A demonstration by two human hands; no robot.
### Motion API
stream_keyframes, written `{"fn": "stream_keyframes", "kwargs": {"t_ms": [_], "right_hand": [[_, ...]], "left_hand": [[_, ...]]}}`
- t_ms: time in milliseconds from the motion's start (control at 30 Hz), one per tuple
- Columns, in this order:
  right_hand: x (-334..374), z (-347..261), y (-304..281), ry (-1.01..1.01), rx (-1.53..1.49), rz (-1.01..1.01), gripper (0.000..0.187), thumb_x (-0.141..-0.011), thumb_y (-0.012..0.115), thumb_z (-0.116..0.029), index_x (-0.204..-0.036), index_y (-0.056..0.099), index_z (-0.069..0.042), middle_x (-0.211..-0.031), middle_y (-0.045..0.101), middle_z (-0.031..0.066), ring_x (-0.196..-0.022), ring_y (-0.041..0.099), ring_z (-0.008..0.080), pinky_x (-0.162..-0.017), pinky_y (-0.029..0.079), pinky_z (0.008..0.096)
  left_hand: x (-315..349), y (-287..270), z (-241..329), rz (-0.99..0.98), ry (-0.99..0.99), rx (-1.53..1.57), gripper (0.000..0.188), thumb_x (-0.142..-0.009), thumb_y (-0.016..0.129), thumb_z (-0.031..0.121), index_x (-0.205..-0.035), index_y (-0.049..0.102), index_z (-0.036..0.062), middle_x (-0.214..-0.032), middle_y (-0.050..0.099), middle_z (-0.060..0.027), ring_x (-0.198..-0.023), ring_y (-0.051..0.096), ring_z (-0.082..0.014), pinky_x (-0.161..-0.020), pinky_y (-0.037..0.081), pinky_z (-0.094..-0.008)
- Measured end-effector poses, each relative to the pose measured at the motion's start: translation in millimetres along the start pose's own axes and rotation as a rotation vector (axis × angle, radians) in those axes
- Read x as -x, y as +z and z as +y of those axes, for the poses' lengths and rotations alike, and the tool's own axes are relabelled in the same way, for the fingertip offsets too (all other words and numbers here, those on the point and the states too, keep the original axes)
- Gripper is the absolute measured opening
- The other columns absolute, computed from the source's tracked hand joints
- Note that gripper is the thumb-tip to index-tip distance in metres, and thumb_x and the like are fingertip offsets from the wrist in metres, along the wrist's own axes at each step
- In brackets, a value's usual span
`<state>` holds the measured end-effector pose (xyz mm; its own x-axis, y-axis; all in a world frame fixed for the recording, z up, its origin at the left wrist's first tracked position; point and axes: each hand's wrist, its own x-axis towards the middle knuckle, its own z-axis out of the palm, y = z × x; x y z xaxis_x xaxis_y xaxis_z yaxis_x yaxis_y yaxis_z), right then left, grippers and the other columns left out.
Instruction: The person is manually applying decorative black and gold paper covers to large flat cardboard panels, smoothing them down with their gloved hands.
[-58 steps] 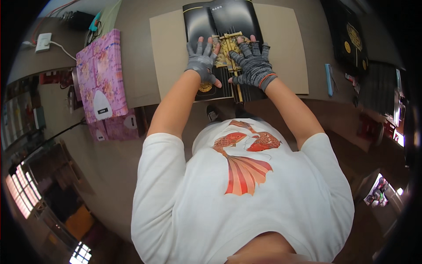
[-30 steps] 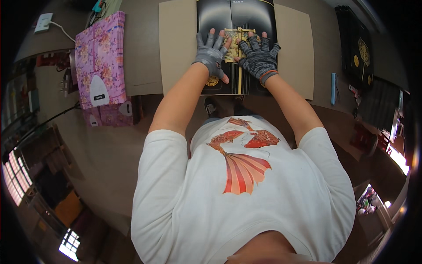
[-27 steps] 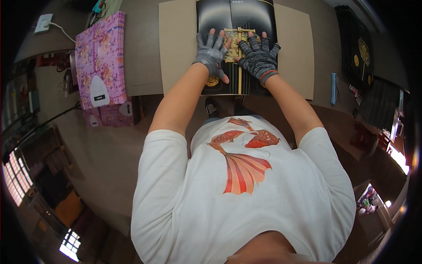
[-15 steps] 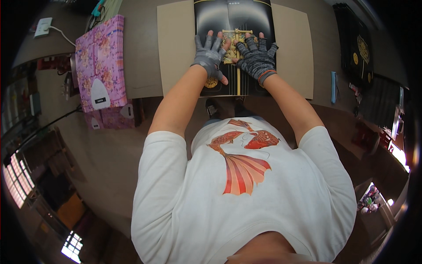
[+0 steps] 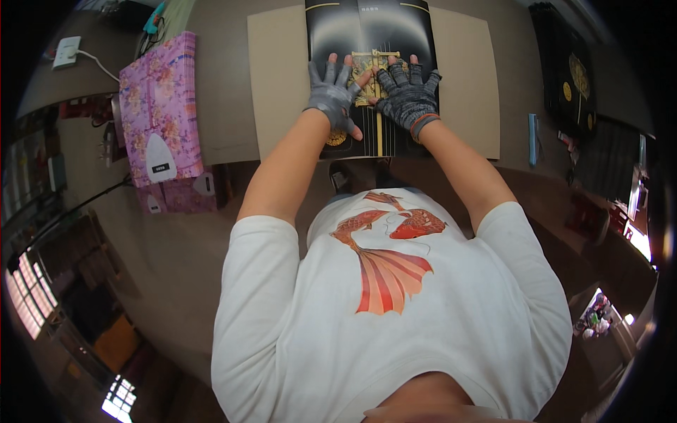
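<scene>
The black sheet [image 5: 371,37] lies flat near the front edge of the table [image 5: 222,106], centred on a larger matt beige board [image 5: 465,88] that projects on both sides. The sheet is glossy, with broad soft reflections, and carries an ornate gold motif [image 5: 367,76], a gold bar running toward the front edge, thin parallel gold lines and a round gold emblem. The left hand [image 5: 330,97] rests palm down on the left part of the sheet, fingers and thumb spread. The right hand [image 5: 405,97] rests on the right part in the same attitude, digits spread; neither hand pinches anything. Both wear fingerless gloves: the left smooth mid-grey, the right a darker marled knit with an orange band at the cuff. To the left is a layered stack of purple floral pieces [image 5: 159,106] with a pale rounded label, near a white power socket [image 5: 66,52] with a white cable. To the right are a slim blue tool-like object [image 5: 533,139] and black gold-printed pieces [image 5: 564,70]. The table surface is plain grey-brown. The floor [image 5: 190,282] is smooth and dull; a barred window [image 5: 32,292] admits light at lower left.
</scene>
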<state>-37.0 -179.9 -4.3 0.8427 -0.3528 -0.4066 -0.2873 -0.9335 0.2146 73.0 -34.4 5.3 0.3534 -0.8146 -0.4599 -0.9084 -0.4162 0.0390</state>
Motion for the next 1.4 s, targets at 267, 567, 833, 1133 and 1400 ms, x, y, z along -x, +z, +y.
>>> {"fn": "stream_keyframes", "kwargs": {"t_ms": [267, 567, 833, 1133, 1400], "right_hand": [[-1, 2, 1, -0.004, -0.013, -0.009, 0.079, -0.088, 0.033, -0.076, -0.154, 0.02, -0.034, -0.164, 0.007, 0.0015, -0.149, -0.002, 0.038, -0.106, 0.0, 0.075], [0, 3, -3, -0.007, -0.009, -0.016, 0.079, -0.088, 0.033, -0.077, -0.154, 0.02, -0.036, -0.164, 0.006, 0.0016, -0.149, -0.002, 0.0379, -0.107, 0.0, 0.0741], [-5, 5, -2, -0.006, 0.021, -0.008, 0.083, -0.085, 0.033, -0.08, -0.154, 0.019, -0.037, -0.164, 0.008, 0.0021, -0.149, 0.0, 0.0378, -0.107, 0.0, 0.0738], [-6, 6, 0, -0.015, 0.014, 0.002, 0.086, -0.083, 0.034, -0.083, -0.154, 0.019, -0.037, -0.164, 0.009, 0.0016, -0.149, 0.0, 0.0368, -0.108, 0.002, 0.0723], [-6, 7, 0, -0.033, -0.059, -0.014, 0.086, -0.083, 0.038, -0.08, -0.154, 0.021, -0.034, -0.164, 0.009, 0.0022, -0.149, -0.003, 0.037, -0.11, -0.001, 0.0704]], "left_hand": [[-3, 3, -2, -0.019, 0.017, 0.006, 0.141, -0.046, 0.08, 0.072, -0.157, 0.003, 0.0318, -0.162, -0.002, -0.0203, -0.147, -0.008, -0.0457, -0.105, -0.003, -0.0747], [-4, 8, -4, -0.018, 0.032, 0.008, 0.14, -0.046, 0.08, 0.073, -0.157, 0.006, 0.0298, -0.162, -0.002, -0.0207, -0.147, -0.008, -0.0467, -0.105, -0.003, -0.0751], [-3, 8, -6, 0.022, 0.052, 0.041, 0.138, -0.045, 0.081, 0.072, -0.156, 0.009, 0.0344, -0.162, 0.0, -0.0209, -0.147, -0.007, -0.0465, -0.104, -0.003, -0.0754], [-3, 4, -5, 0.009, 0.045, 0.036, 0.137, -0.044, 0.081, 0.072, -0.156, 0.013, 0.0351, -0.162, 0.0, -0.0215, -0.147, -0.008, -0.0462, -0.104, -0.003, -0.0749], [-10, 14, 2, 0.038, -0.017, 0.106, 0.124, -0.051, 0.061, 0.089, -0.155, 0.022, 0.0331, -0.164, 0.005, -0.0117, -0.146, -0.011, -0.047, -0.104, -0.006, -0.0765]]}}
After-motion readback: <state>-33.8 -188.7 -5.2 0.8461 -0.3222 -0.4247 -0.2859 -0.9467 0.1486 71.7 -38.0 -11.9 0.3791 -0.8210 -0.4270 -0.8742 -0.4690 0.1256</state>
